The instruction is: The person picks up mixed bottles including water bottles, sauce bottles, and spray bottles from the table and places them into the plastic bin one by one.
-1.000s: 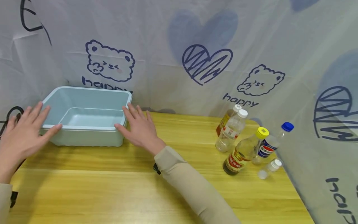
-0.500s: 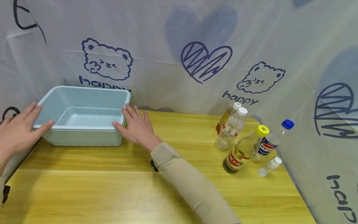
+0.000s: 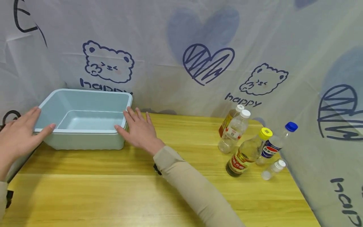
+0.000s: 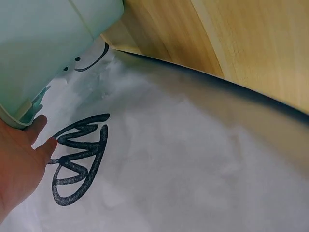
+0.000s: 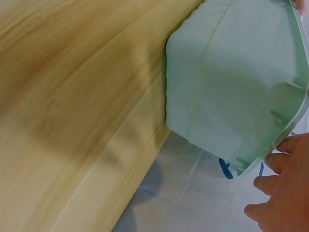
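"What did we make out at the left hand point(image 3: 21, 135)?"

"We saw it released, not clenched. Its fingers lay extended against the bin point(image 3: 88, 141) at the end nearest that hand, and its thumb reached over the near corner of the rim point(image 3: 73, 130)."

"And the right hand point(image 3: 141, 130)?"

"We found that one unclenched too, its fingers straight and spread. At the right wrist view we saw fingertips touching the rim's edge, with nothing grasped."

"So where did we place the bin?"

"Between the two hands, pale blue-green, upright on the wooden table point(image 3: 99, 201)."

"What did we notice to the right of the right hand?"

"Well apart from it, we saw a see-through bottle point(image 3: 233, 134) with a white cap, partly hiding an amber bottle point(image 3: 225, 124). Farther out from that hand stood a yellow-capped bottle point(image 3: 241, 159), dark at its base, and just behind it a blue-capped bottle point(image 3: 270, 149). Farther right still we spotted a small bottle point(image 3: 273, 170), white-capped as well."

"And beyond both hands?"

"We saw a pale cloth point(image 3: 158, 31) printed with hearts and bears. Just behind the left hand, a black cable point(image 3: 10, 113) looped, and from the right hand a beige sleeve point(image 3: 195, 186) ran back towards us."
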`<state>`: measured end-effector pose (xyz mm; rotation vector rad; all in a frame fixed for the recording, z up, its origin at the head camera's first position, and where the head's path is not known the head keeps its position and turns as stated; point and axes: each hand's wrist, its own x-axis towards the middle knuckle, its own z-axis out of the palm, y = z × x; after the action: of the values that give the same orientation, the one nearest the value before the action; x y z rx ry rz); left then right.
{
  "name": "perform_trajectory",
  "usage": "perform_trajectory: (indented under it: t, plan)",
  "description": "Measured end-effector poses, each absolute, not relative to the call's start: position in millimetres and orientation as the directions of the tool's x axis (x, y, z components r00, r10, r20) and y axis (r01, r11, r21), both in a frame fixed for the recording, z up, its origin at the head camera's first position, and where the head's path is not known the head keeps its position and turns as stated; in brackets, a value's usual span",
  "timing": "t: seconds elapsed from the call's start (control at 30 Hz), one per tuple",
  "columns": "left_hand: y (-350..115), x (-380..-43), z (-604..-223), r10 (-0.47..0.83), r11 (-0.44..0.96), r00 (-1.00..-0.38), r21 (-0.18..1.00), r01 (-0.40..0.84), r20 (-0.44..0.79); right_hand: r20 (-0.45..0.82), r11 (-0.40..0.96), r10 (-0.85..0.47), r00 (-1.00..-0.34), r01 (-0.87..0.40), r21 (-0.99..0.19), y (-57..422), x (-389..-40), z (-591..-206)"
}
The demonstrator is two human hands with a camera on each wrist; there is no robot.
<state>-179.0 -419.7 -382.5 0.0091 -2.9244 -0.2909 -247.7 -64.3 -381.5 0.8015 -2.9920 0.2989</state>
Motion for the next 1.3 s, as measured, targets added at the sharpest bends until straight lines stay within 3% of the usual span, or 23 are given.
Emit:
perform_trajectory:
  t: [0.6,1.3]
  plan:
    - [-402,-188,-393,-0.030,0.967,-0.980,0.255,0.022,0.198,0.114,0.842,-0.495,-0.862,-0.508,-0.183,-33,-247,-384]
    - [-341,-185,-389,0.070,0.950,-0.978,0.287,0.126,0.199,0.157,0.809,-0.501,-0.851,-0.525,-0.265,33,-238,-392]
